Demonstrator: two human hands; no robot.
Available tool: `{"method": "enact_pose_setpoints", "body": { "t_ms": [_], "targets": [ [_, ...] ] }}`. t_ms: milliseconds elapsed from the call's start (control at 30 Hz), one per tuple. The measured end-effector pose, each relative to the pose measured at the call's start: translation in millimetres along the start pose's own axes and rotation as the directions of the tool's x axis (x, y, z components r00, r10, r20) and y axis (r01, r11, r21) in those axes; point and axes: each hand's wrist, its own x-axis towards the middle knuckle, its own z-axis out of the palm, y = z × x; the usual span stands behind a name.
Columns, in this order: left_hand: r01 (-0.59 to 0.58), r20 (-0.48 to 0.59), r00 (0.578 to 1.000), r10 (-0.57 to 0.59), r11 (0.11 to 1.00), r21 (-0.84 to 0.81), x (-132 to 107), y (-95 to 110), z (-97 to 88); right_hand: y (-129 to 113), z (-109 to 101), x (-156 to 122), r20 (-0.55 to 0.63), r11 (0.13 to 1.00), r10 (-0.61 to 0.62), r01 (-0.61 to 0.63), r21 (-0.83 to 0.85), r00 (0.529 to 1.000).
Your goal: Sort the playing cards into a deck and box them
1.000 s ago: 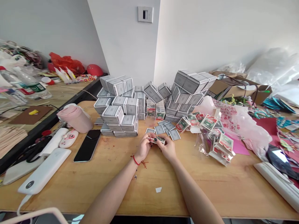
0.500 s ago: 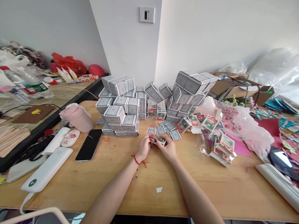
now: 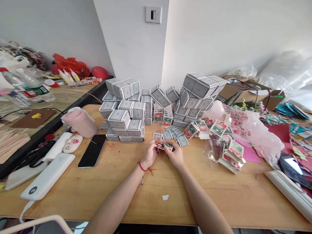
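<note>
Between my two hands is a small red, white and green playing-card box (image 3: 168,146), held low over the table. My left hand (image 3: 151,154) wears a red string at the wrist and pinches the box's left end. On its right side my right hand (image 3: 175,154) grips it, thumb on top; fingers cover much of the box. Just beyond my hands lie several loose playing cards (image 3: 182,140), backs up. Behind them on the left rises a stack of grey-patterned card blocks (image 3: 119,120), and on the right another stack (image 3: 195,100). Open card boxes (image 3: 218,128) are scattered to the right.
A black phone (image 3: 92,151), a white power bank (image 3: 47,177) and a pink cup (image 3: 80,123) stand on the left. Clear plastic wrap (image 3: 211,152) and a pink-printed plastic bag (image 3: 258,133) lie right. A white paper scrap (image 3: 165,197) is near the front edge.
Hardly anything differs. My hands stay on the card box with tiny finger shifts, and the whole view has moved slightly.
</note>
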Motion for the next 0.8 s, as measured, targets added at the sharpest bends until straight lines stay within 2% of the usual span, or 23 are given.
{"method": "enact_pose_setpoints", "body": {
  "t_ms": [200, 400, 633, 800],
  "targets": [
    [-0.084, 0.029, 0.996, 0.081, 0.990, 0.113, -0.1, -0.2, 2.2, 2.5, 1.7, 0.1, -0.013, 0.999, -0.032, 0.032, -0.017, 0.999],
    [-0.109, 0.000, 0.994, 0.110, 0.986, 0.129, -1.2, 1.9, 4.3, 3.4, 2.1, -1.2, -0.025, 0.996, -0.080, 0.079, -0.044, 0.996],
    [-0.110, -0.049, 0.992, 0.118, 0.984, 0.137, -1.4, 1.0, 6.3, 0.2, 1.7, -2.8, -0.037, 0.988, -0.140, 0.138, -0.068, 0.989],
    [-0.072, -0.097, 0.992, 0.083, 0.991, 0.109, -3.1, 0.3, 6.7, 0.2, 2.8, -2.6, -0.039, 0.988, -0.145, 0.143, -0.060, 0.989]
  ]
}}
